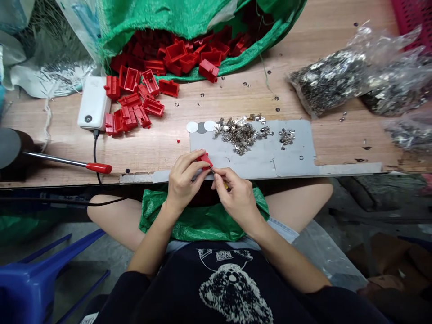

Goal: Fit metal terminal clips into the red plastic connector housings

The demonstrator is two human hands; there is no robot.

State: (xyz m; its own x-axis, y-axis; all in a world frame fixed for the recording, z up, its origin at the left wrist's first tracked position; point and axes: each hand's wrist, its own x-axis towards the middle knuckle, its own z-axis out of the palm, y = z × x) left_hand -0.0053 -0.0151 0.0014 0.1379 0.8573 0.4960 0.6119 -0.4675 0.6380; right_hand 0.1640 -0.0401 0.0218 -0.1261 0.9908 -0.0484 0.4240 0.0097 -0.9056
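Note:
My left hand (184, 180) is closed on a small red plastic box (204, 159) at the table's front edge; the fingers cover part of it. Beside it, my right hand (238, 193) pinches a small yellow-handled tool (226, 185), mostly hidden by the fingers. Its dark thin end meets the red box near my left fingertips; what is there is too small to make out. Just beyond my hands, a pile of small metal clips (238, 134) lies on a grey mat (253, 163), with a smaller heap of clips (286, 137) to its right.
A green woven sack (189, 18) spills several red boxes (131, 105) onto the wooden table (151, 153). At left are a white power bank (93, 104) with a cable and a red-tipped lever (98, 168). Plastic bags of metal parts (332, 81) stand at right. A blue chair (27, 283) is lower left.

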